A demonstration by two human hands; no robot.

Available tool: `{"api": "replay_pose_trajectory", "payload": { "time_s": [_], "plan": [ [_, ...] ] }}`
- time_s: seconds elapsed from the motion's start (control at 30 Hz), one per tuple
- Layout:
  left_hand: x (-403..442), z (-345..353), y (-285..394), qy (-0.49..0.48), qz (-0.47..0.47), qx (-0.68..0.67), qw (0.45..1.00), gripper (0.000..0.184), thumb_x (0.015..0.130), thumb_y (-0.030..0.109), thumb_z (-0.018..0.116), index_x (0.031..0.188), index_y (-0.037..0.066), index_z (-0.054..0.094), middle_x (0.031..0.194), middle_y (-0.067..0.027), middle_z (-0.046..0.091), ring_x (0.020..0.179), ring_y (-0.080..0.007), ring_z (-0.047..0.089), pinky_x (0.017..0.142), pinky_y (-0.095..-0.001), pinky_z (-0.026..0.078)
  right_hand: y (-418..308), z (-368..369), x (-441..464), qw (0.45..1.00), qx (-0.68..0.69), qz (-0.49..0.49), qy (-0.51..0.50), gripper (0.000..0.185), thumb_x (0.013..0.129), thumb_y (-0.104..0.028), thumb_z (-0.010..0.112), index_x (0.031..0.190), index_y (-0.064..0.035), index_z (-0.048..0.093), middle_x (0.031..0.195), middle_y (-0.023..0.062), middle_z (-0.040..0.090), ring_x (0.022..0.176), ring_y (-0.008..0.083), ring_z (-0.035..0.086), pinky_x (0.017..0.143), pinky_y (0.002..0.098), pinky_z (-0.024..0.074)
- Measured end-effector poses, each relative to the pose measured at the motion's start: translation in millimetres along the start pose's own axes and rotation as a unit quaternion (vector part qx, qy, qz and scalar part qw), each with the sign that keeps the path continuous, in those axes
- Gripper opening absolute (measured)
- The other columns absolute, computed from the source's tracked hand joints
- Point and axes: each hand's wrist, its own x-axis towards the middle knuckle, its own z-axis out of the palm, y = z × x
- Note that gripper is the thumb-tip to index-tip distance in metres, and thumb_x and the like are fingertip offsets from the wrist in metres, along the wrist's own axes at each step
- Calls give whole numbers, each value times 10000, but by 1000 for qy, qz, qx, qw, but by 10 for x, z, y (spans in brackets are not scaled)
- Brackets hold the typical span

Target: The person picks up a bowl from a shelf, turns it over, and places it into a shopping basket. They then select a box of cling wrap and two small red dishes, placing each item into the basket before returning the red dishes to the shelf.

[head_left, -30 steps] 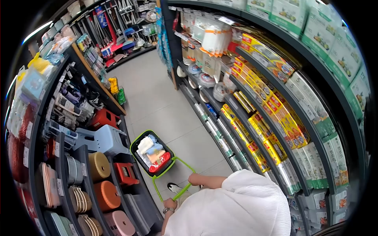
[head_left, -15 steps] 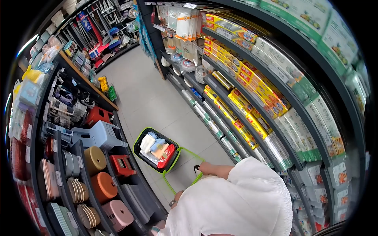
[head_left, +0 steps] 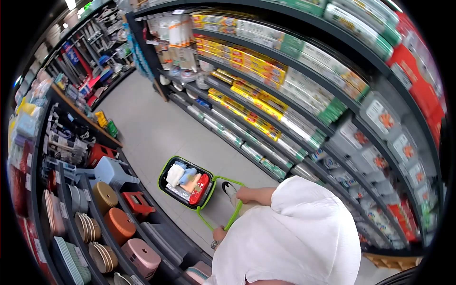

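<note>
My right hand [head_left: 244, 194] is closed round the green handle [head_left: 233, 217] of a shopping basket. My left hand [head_left: 219, 233], with a watch at the wrist, is lower down at the handle's other end and also closed on it. The black basket with a green rim [head_left: 164, 188] is on the floor ahead of me. Inside lie a red pack [head_left: 199, 190], a white bundle [head_left: 175, 175], a blue item [head_left: 188, 175] and a peach-coloured item [head_left: 192, 183].
Shelves with yellow boxes of wrap [head_left: 259, 64] and clear containers [head_left: 380, 114] line the right. Left shelves hold an orange stool [head_left: 118, 221], a pink stool [head_left: 141, 252] and a light blue stool [head_left: 112, 171]. Grey floor [head_left: 147, 114] runs ahead between them.
My view has turned to the right, bringing more of the right-hand shelves in. My foot has come forward beside the basket. Both hands stay on the handle.
</note>
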Motion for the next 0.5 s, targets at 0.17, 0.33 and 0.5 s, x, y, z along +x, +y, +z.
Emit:
{"api": "replay_pose_trajectory", "payload": {
  "time_s": [0.17,0.33,0.5],
  "plan": [
    [-422,1111,-850,17,37,11,999,425,760,463,704,894,62,743,817,-214,700,792,-411,687,700,-510,532,-440,757,-348,1000,4,-24,18,134,708,-182,714,788,-81,752,814,166,712,803,373,701,713,467,560],
    [-801,1293,-864,-15,18,12,1000,437,755,472,704,879,54,742,804,-219,698,777,-412,687,701,-516,530,-583,971,-626,981,33,-151,-116,180,761,-216,671,852,-85,754,832,156,721,805,369,700,715,478,559],
    [-1084,1347,-603,-20,-31,29,999,440,754,472,704,872,51,741,799,-220,697,774,-412,687,705,-517,531,-516,1182,-908,971,55,-191,-132,193,754,-233,687,869,-95,757,836,148,723,805,368,699,718,475,559]
  ]
}}
